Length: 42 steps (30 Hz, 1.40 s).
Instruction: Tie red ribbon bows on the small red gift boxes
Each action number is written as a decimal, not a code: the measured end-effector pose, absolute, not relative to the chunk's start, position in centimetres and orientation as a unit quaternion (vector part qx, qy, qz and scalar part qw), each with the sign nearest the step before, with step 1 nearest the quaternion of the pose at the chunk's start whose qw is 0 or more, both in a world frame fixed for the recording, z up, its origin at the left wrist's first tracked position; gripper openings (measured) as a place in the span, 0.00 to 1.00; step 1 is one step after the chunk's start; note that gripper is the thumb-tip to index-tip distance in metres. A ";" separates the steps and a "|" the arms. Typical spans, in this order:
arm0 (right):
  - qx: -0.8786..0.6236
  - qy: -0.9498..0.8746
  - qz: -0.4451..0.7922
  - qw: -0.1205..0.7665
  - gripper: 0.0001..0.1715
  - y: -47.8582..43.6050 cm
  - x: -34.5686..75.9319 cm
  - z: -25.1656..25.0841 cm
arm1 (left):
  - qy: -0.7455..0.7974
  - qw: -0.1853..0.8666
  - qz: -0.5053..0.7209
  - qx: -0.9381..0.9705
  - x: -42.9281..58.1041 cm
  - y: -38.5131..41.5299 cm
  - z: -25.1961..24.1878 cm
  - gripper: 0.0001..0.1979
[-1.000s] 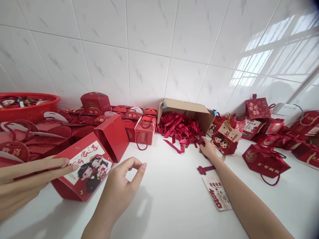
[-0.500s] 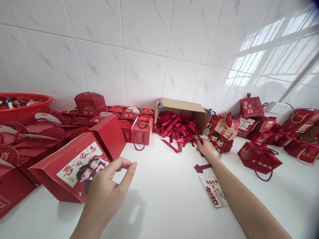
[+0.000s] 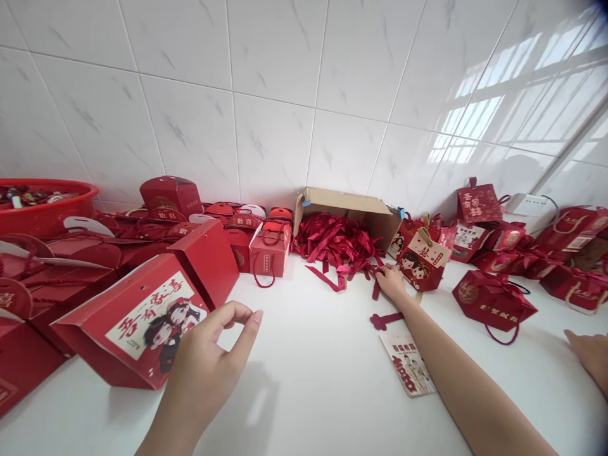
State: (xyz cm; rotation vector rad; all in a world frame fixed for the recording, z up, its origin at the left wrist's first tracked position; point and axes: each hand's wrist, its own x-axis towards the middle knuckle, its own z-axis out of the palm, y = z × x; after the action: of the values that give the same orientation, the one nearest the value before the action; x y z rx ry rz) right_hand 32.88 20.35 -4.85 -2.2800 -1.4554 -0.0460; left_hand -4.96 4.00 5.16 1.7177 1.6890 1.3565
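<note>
My left hand point(image 3: 216, 351) hovers over the white tabletop in front of a large red gift box point(image 3: 137, 323) printed with a cartoon couple. Its fingers curl loosely, thumb and index slightly apart, with nothing between them. My right hand point(image 3: 393, 282) reaches to the right edge of a pile of dark red ribbons point(image 3: 332, 244), its fingertips closed at a ribbon point(image 3: 376, 289); the exact grip is partly hidden. The ribbons spill from a cardboard box point(image 3: 349, 200) lying on its side. Below my right wrist are a dark red flower-ended strip point(image 3: 384, 320) and a printed card point(image 3: 407, 366).
Many red gift boxes point(image 3: 90, 253) crowd the left, with a red basin point(image 3: 57, 209) behind. A cartoon-printed box point(image 3: 420, 263), a hexagonal handled box point(image 3: 494, 301) and a white power strip point(image 3: 532, 206) stand right. Another hand point(image 3: 591, 358) enters at the right edge. A tiled wall closes the back.
Another hand has appeared at the right edge. My right hand has shifted very slightly, and more of the dark strip beneath its fingers shows. My left hand has hardly moved.
</note>
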 end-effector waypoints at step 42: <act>-0.221 -0.796 0.086 0.557 0.22 4.1 14.9 6.5 | 0.363 0.482 0.524 0.601 -0.6 1.6 6.2 0.17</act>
State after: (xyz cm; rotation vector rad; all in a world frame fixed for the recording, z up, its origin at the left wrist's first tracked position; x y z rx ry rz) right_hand 14.91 4.07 6.47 -0.5215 -1.8795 0.2037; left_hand -0.63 1.58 6.15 1.4661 0.8846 1.2771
